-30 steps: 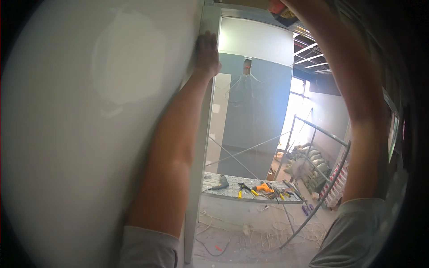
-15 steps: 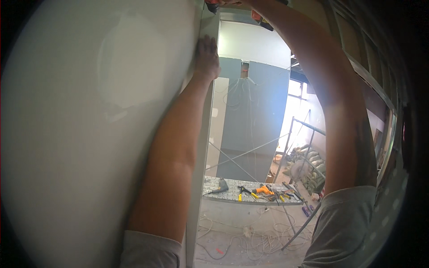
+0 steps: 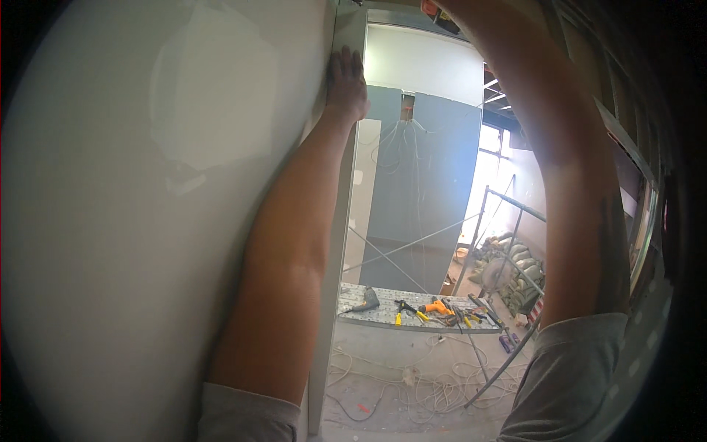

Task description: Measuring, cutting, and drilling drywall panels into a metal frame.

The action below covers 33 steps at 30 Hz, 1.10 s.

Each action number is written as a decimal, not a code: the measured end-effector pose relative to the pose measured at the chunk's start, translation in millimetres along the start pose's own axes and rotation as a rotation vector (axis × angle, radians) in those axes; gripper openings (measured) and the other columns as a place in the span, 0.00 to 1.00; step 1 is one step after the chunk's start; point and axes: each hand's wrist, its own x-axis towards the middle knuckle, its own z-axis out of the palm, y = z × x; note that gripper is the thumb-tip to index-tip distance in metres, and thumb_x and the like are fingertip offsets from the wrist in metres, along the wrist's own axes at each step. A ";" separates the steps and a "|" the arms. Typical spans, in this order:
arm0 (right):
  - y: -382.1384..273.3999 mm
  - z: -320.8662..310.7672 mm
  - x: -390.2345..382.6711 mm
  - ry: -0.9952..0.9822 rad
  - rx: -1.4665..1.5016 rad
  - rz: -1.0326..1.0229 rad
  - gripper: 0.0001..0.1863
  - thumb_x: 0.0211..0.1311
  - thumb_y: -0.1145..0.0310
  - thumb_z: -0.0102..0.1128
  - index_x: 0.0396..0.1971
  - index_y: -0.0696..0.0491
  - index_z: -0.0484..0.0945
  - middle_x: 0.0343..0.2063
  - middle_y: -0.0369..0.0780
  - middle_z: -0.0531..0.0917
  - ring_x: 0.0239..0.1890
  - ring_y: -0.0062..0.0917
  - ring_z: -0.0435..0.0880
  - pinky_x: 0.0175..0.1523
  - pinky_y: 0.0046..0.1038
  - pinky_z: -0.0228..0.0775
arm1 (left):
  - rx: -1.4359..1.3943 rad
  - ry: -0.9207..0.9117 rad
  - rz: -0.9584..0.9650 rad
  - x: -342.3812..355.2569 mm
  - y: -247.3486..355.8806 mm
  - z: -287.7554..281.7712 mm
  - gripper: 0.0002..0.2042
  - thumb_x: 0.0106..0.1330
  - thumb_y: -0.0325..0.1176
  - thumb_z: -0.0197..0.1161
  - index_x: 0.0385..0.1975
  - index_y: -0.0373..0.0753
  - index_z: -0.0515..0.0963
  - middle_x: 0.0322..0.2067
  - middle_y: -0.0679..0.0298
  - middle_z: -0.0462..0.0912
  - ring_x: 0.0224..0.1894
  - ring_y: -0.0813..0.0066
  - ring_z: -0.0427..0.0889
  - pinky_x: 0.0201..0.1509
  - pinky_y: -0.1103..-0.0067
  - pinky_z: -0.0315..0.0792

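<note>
Can't see R hand, past top edge. Can see just part of red-and-black tool [image 3: 445, 22], cut off upper ctr-R. Can't ID sm. tools [image 3: 451, 321], lower ctr-R.

Head-worn fisheye view, close beside a pale wall [image 3: 110, 258], facing forward, platform [image 3: 412, 295] seen from above, farther off

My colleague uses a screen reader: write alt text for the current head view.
A person's left hand rests against an upright frame beside a pale wall; the right arm is raised, its hand out of view. Beyond, tools lie on a platform.
</note>
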 end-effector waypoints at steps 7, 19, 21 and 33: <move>-3.0 -2.5 8.1 0.004 0.012 -0.004 0.13 0.55 0.63 0.68 0.38 0.54 0.83 0.30 0.45 0.86 0.35 0.31 0.86 0.36 0.34 0.75 | 0.049 0.076 -0.013 2.6 -5.9 2.1 0.40 0.64 0.42 0.57 0.73 0.25 0.54 0.77 0.50 0.49 0.79 0.41 0.39 0.80 0.50 0.34; -13.6 4.2 5.5 0.003 0.041 -0.002 0.15 0.56 0.63 0.68 0.40 0.55 0.82 0.30 0.46 0.86 0.35 0.31 0.86 0.36 0.34 0.75 | 0.099 0.022 -0.016 -1.8 -7.0 -14.3 0.38 0.67 0.45 0.55 0.74 0.29 0.56 0.77 0.52 0.51 0.79 0.42 0.40 0.79 0.48 0.34; -14.4 5.9 4.9 0.000 0.041 -0.002 0.15 0.56 0.63 0.68 0.40 0.55 0.82 0.30 0.46 0.86 0.35 0.31 0.86 0.36 0.34 0.75 | 0.133 -0.049 0.004 -1.4 -5.2 -16.9 0.37 0.68 0.43 0.53 0.74 0.30 0.56 0.77 0.52 0.51 0.79 0.42 0.39 0.79 0.48 0.33; -33.6 8.3 -6.8 0.006 0.065 0.013 0.16 0.57 0.63 0.68 0.42 0.55 0.81 0.31 0.46 0.86 0.35 0.32 0.85 0.36 0.35 0.75 | -0.037 -0.016 0.047 4.9 -13.3 -3.9 0.41 0.63 0.35 0.55 0.73 0.22 0.48 0.76 0.43 0.49 0.80 0.45 0.40 0.81 0.52 0.32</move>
